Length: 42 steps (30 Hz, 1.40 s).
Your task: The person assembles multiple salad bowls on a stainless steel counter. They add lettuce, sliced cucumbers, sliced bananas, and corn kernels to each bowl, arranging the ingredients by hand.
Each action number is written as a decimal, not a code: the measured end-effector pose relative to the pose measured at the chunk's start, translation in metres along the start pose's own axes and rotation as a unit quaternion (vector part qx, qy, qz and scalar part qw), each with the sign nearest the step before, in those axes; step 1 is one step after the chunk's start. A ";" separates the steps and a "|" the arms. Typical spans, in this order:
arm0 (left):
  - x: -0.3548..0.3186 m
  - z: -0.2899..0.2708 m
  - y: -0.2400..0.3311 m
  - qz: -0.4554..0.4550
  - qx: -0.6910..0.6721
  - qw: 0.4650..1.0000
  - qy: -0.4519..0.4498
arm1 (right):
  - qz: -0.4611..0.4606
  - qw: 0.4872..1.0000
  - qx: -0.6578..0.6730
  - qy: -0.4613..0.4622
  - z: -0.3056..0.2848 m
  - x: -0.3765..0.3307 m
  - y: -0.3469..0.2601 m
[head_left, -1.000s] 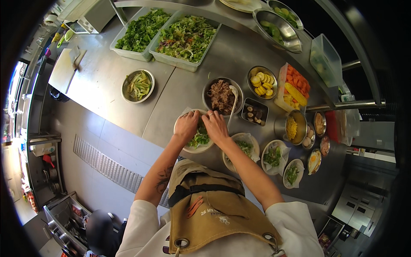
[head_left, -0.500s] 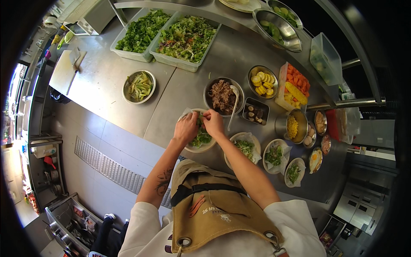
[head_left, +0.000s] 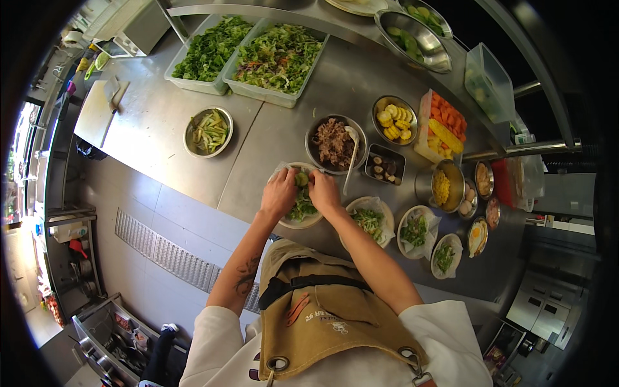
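Observation:
A round bowl (head_left: pixel 298 225) lined with paper and filled with leafy greens (head_left: pixel 302 208) stands near the front edge of the steel counter. Over its left side, my left hand (head_left: pixel 279 192) is closed, its fingertips at some round green slices that look like cucumber (head_left: pixel 301 178). From the other side, my right hand (head_left: pixel 323 191) meets it, fingers pinched together at the same slices; what they grip is hidden. Just beyond the hands sits a steel bowl of shredded brown meat (head_left: pixel 335 143), with a white spoon (head_left: pixel 352 155) leaning in it.
To the right stand more bowls of greens (head_left: pixel 367 220), a corn bowl (head_left: pixel 441 187), a mushroom tin (head_left: pixel 385 169), corn rounds (head_left: pixel 394 121) and a carrot tub (head_left: pixel 446 119). Salad tubs (head_left: pixel 274 61) are behind; a bowl of green strips (head_left: pixel 209 131) and a cutting board (head_left: pixel 97 113) are leftward.
My hands have drawn slightly apart above the bowl, the right one shifting a little right and down. The round green slices between them now show more plainly.

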State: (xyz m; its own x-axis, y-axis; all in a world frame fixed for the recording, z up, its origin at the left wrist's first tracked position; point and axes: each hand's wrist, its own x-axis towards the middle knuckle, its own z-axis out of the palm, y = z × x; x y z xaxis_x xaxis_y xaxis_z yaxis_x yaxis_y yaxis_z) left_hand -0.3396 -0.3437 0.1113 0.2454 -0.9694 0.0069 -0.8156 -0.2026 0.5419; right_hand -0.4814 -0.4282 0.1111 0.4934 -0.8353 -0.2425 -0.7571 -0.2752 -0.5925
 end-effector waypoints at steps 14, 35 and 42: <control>-0.002 0.010 0.003 -0.015 0.101 0.992 0.069 | 0.045 0.999 0.015 0.014 -0.007 -0.004 -0.017; -0.006 -0.005 0.004 -0.064 0.085 0.994 0.012 | -0.131 0.985 -0.111 -0.036 0.006 0.009 -0.018; 0.004 -0.004 0.012 -0.054 0.124 0.991 0.003 | -0.125 0.989 -0.084 0.013 0.005 0.008 -0.006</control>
State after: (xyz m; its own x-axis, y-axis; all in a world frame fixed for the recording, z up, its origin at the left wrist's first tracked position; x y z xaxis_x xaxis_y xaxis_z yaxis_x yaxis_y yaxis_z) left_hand -0.3460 -0.3498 0.1214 0.3400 -0.9398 -0.0348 -0.8882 -0.3331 0.3164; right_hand -0.4709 -0.4312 0.1087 0.6639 -0.7432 -0.0834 -0.6748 -0.5473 -0.4951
